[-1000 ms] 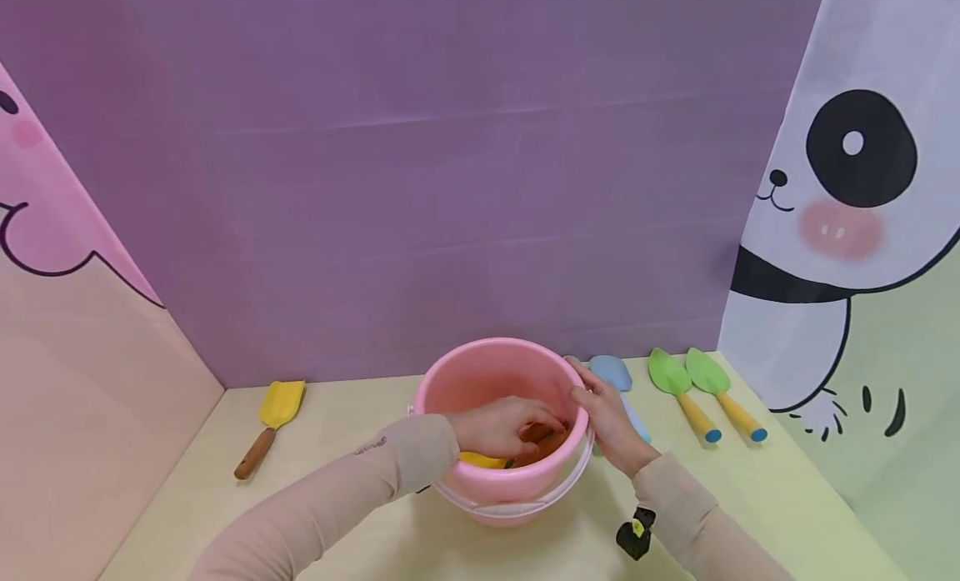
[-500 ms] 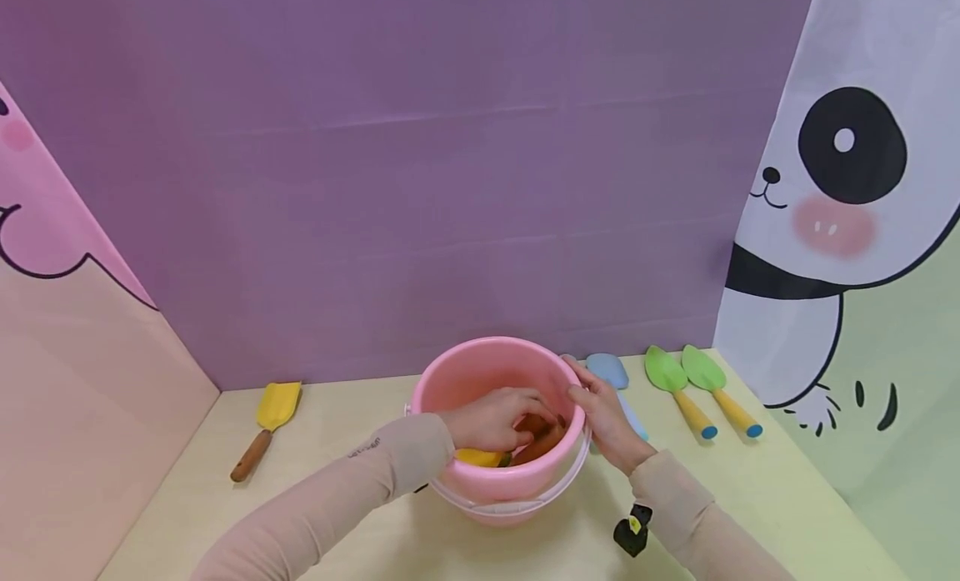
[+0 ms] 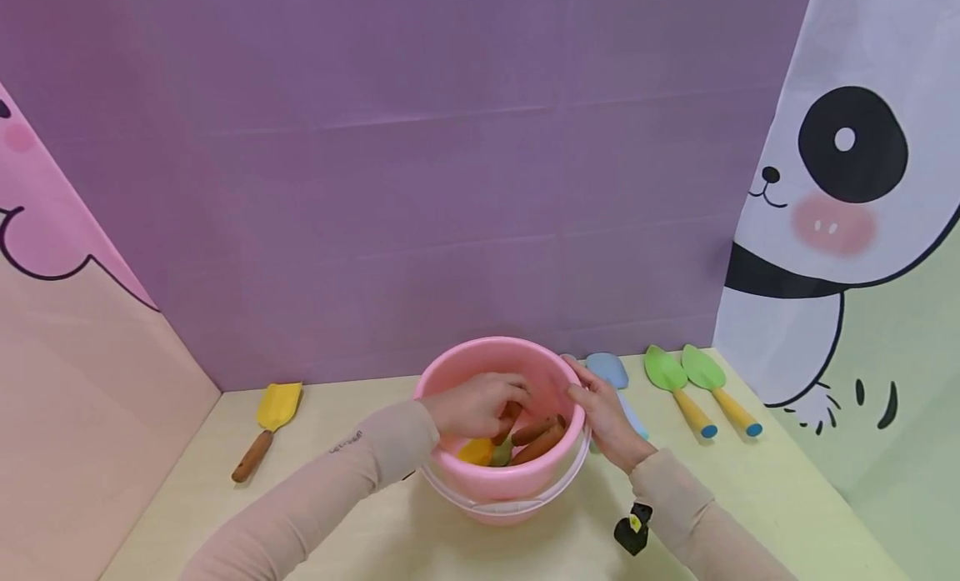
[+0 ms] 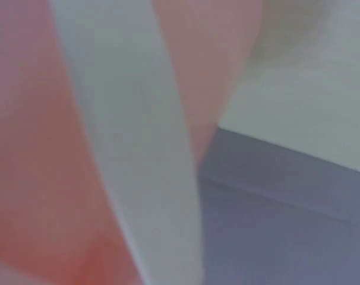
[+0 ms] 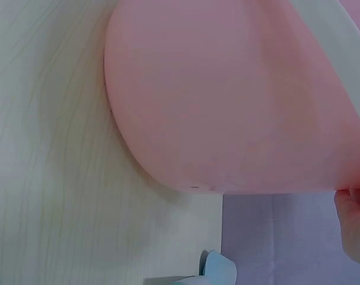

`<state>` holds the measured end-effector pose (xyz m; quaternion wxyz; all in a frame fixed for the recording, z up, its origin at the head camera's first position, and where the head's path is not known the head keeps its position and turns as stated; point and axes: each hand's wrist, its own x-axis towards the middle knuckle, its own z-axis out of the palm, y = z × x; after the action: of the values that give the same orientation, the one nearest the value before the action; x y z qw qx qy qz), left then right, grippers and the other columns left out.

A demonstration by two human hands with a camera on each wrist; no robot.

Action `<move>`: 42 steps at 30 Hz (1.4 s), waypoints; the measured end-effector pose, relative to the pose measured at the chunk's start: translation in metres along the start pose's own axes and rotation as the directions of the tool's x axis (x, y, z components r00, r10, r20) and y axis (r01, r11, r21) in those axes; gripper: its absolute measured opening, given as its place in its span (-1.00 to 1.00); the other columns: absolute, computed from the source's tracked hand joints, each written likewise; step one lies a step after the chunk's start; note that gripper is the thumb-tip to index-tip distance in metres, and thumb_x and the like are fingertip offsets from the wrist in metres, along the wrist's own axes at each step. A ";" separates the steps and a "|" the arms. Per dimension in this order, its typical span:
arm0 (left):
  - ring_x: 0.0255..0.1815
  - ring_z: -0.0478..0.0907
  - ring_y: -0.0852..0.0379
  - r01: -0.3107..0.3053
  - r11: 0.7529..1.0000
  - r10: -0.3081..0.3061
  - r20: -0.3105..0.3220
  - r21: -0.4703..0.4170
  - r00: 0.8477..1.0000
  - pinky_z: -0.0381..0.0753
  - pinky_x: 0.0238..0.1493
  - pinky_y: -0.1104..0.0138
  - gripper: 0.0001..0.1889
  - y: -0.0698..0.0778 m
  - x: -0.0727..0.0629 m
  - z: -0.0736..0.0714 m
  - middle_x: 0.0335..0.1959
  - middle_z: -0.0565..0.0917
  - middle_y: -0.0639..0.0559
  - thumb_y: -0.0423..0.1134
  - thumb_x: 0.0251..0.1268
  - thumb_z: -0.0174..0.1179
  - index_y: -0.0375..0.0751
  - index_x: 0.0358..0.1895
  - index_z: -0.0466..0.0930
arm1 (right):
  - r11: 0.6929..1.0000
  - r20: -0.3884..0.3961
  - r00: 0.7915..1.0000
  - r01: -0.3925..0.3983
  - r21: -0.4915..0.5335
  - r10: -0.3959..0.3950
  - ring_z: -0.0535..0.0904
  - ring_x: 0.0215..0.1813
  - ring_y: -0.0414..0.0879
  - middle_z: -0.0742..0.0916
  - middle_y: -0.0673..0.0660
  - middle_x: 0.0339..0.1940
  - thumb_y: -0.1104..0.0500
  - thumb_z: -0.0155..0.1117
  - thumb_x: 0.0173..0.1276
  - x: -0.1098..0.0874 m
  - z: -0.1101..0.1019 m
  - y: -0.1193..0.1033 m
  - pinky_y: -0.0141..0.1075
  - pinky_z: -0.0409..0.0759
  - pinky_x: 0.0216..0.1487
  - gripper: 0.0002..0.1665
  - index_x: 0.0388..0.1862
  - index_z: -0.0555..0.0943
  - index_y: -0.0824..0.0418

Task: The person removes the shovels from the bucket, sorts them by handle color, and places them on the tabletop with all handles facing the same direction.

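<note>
A pink bucket (image 3: 498, 481) with a white handle stands on the table. My left hand (image 3: 486, 404) reaches over its rim, fingers curled round the brown handle (image 3: 506, 424) of a small trowel; the trowel's blade is hard to pick out. Beside it in the bucket lie other brown handles (image 3: 542, 444), a yellow blade (image 3: 476, 452) and a dull green piece (image 3: 501, 454). My right hand (image 3: 609, 418) grips the bucket's right rim, thumb on the rim. In the right wrist view its fingers (image 5: 353, 222) show at the rim. The left wrist view shows only bucket and handle, blurred.
A yellow shovel (image 3: 277, 406) with a brown handle lies at the left on the table (image 3: 337, 448). Blue tools (image 3: 609, 370) lie behind the right hand. Two green trowels (image 3: 666, 370) with yellow handles lie farther right. A purple backdrop (image 3: 450, 189) rises behind.
My left hand has shifted left and up inside the bucket, with the brown handle in its fingers. More of the bucket's contents now shows. The right hand stays on the rim.
</note>
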<state>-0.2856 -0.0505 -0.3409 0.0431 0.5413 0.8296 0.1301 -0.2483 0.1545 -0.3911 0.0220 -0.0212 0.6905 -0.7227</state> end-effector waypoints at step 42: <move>-0.46 0.57 0.18 0.245 0.933 -0.185 0.235 -0.262 0.954 0.55 -0.39 0.47 -0.67 -0.028 -0.024 -0.033 -0.54 0.71 0.02 -0.63 0.07 0.00 -0.19 -0.45 0.71 | 1.000 -0.001 1.000 -0.004 -0.004 0.004 0.31 0.31 0.11 0.24 0.16 0.43 0.30 -0.13 0.27 0.001 -0.001 -0.001 -0.21 0.42 0.17 -0.30 0.43 0.10 0.22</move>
<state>-0.3073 -0.0878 -0.3185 0.2215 0.4454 0.8471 0.1872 -0.2490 0.1551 -0.3897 0.0232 -0.0197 0.6921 -0.7211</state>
